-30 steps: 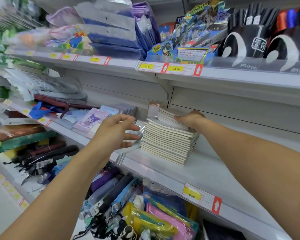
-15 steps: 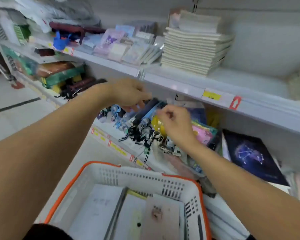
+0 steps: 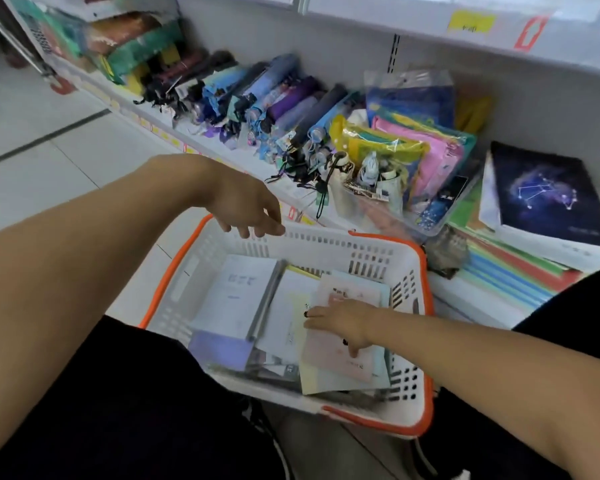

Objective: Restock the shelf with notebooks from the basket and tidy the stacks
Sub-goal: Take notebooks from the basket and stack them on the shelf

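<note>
The white plastic basket with an orange rim [image 3: 409, 268] sat on the floor in front of the lowest shelf [image 3: 201, 142] and served as the anchor of the scene. Above its far-left corner hung the left hand [image 3: 246, 209], fingers loosely drooping and holding nothing, just over the rim without clearly touching it. Inside the basket, toward its left wall, lay a pale blue-grey notebook [image 3: 236, 292], with a lilac notebook [image 3: 219, 351] nearer the front. To the right of these, the right hand [image 3: 340, 320] rested on a pale pink notebook [image 3: 336, 362] atop the loose pile by the basket's right wall, fingers spread flat on the cover and the thumb pointing down over it; whether it gripped an edge could not be told. Beyond the basket's far rim, folded umbrellas in blue, purple and black [image 3: 278, 98] lay in a row on the shelf, and farther right a dark notebook printed with a constellation [image 3: 544, 195] leaned on stacked coloured folders.
</note>
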`<state>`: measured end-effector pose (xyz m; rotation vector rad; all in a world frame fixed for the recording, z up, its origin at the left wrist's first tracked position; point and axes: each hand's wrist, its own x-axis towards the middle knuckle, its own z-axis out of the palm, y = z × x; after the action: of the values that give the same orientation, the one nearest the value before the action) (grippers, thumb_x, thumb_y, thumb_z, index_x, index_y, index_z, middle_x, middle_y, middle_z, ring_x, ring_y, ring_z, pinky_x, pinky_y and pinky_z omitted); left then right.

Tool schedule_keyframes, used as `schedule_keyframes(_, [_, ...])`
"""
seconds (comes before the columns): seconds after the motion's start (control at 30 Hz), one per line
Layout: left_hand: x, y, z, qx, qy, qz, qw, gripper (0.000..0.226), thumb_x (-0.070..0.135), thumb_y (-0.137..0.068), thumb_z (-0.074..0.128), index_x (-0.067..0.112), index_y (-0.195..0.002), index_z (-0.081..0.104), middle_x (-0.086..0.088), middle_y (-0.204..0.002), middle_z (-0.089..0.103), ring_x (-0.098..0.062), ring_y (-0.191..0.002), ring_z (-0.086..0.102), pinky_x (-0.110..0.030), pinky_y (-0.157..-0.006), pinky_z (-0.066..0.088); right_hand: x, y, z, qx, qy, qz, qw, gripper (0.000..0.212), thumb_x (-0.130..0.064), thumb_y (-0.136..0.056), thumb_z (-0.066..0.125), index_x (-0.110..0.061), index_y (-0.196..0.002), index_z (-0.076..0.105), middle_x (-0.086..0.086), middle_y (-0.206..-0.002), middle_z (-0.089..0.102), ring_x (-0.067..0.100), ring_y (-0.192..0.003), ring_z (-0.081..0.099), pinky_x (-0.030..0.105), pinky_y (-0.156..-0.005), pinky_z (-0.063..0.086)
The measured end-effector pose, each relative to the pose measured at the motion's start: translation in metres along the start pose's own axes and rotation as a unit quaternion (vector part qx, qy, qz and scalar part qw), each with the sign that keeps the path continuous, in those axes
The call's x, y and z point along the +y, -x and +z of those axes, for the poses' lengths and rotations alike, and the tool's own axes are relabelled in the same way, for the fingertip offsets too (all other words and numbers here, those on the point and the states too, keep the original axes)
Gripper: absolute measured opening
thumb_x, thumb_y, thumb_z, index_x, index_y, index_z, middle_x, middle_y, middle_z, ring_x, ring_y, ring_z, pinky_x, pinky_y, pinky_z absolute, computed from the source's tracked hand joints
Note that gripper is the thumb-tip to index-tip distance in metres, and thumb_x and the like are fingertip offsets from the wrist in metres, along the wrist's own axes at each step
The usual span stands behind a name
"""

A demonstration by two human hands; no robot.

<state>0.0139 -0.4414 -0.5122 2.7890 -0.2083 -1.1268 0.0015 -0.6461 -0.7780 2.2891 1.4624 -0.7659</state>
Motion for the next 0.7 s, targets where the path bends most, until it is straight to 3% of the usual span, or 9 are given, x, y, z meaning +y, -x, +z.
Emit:
schedule_keyframes(0.1, [-0.001,0.000,-0.004,0.003,0.028,0.000,1.000,0.036,0.041,-0.096,0.052,0.021,-0.125,0.057,0.002,-0.111,0.066,-0.016,-0.102,0.065,-0.034,-0.087,0.055,-0.002,-0.003,0.001,0.053,0.002,0.009,0.999,0.095,-0.027,-0.061,0.092,-0.020,-0.139,0.039,0.004,-0.143,0.034,0.032,-0.102,0.056,0.047,-0.084,0.049])
schedule_keyframes(0.17, [-0.002,-0.002,-0.005,0.003,0.028,-0.001,1.000,0.037,0.041,-0.095,0.053,0.021,-0.126,0.058,0.002,-0.111,0.066,-0.016,-0.102,0.066,-0.036,-0.088,0.055,0.002,-0.003,-0.004,0.084,-0.024,0.017,0.996,0.053,-0.022,-0.069,0.086,-0.017,-0.109,0.051,0.003,-0.113,0.045,0.028,-0.078,0.055,0.040,-0.065,0.048])
schedule_keyframes(0.23, [-0.001,-0.007,-0.005,-0.004,0.030,-0.004,1.000,0.040,0.043,-0.093,0.056,0.021,-0.125,0.059,0.003,-0.109,0.067,-0.016,-0.101,0.066,-0.037,-0.087,0.056,0.011,-0.004,-0.020,0.103,-0.121,0.053,0.986,0.024,-0.022,-0.079,0.075,-0.013,-0.086,0.054,0.006,-0.091,0.054,0.030,-0.072,0.057,0.039,-0.062,0.046])
schedule_keyframes(0.37, [0.007,-0.016,0.001,-0.052,0.014,-0.037,0.998,0.058,0.057,-0.082,0.063,0.017,-0.123,0.059,0.007,-0.113,0.063,-0.017,-0.101,0.066,-0.037,-0.087,0.057,0.032,0.008,-0.101,0.202,-0.307,0.050,0.929,0.027,-0.028,-0.078,0.081,-0.006,-0.073,0.066,0.007,-0.060,0.063,0.014,-0.053,0.056,0.035,-0.061,0.053])
schedule_keyframes(0.47, [0.007,-0.020,0.004,-0.073,0.006,-0.073,0.995,0.064,0.058,-0.078,0.069,0.017,-0.125,0.057,0.000,-0.124,0.057,-0.022,-0.097,0.068,-0.036,-0.083,0.059,0.029,0.029,-0.172,0.331,-0.325,0.005,0.886,0.009,-0.007,-0.072,0.077,-0.004,-0.080,0.074,-0.006,-0.056,0.058,-0.004,-0.047,0.050,0.024,-0.051,0.043])
schedule_keyframes(0.53, [0.000,-0.019,-0.001,-0.035,0.038,-0.074,0.996,0.045,0.040,-0.086,0.070,0.012,-0.120,0.060,-0.005,-0.117,0.063,-0.024,-0.090,0.071,-0.032,-0.071,0.061,0.025,0.034,-0.194,0.406,-0.386,-0.035,0.828,0.014,0.002,-0.069,0.071,-0.001,-0.082,0.074,0.001,-0.062,0.062,-0.005,-0.053,0.052,0.024,-0.054,0.043])
schedule_keyframes(0.6, [-0.009,-0.015,-0.010,0.027,0.085,-0.058,0.994,0.025,0.018,-0.091,0.066,0.007,-0.113,0.062,-0.008,-0.100,0.071,-0.024,-0.083,0.071,-0.032,-0.063,0.061,0.022,0.033,-0.197,0.469,-0.517,-0.054,0.714,0.016,0.001,-0.072,0.077,-0.002,-0.087,0.072,0.006,-0.076,0.067,0.004,-0.069,0.060,0.032,-0.067,0.053])
schedule_keyframes(0.67, [-0.016,-0.010,-0.018,0.053,0.064,-0.054,0.995,0.022,0.013,-0.092,0.064,0.009,-0.112,0.062,-0.007,-0.099,0.069,-0.024,-0.088,0.067,-0.037,-0.076,0.057,0.027,0.021,-0.182,0.565,-0.567,0.019,0.599,0.025,-0.004,-0.075,0.080,-0.006,-0.097,0.070,-0.003,-0.090,0.067,0.002,-0.083,0.061,0.035,-0.081,0.057])
schedule_keyframes(0.7, [-0.018,-0.007,-0.019,0.048,0.047,-0.057,0.996,0.019,0.014,-0.092,0.064,0.010,-0.111,0.063,-0.006,-0.099,0.069,-0.023,-0.089,0.065,-0.039,-0.082,0.053,0.032,0.014,-0.169,0.609,-0.546,0.081,0.569,0.026,-0.005,-0.074,0.080,-0.009,-0.098,0.068,-0.009,-0.092,0.063,-0.002,-0.086,0.057,0.035,-0.082,0.056])
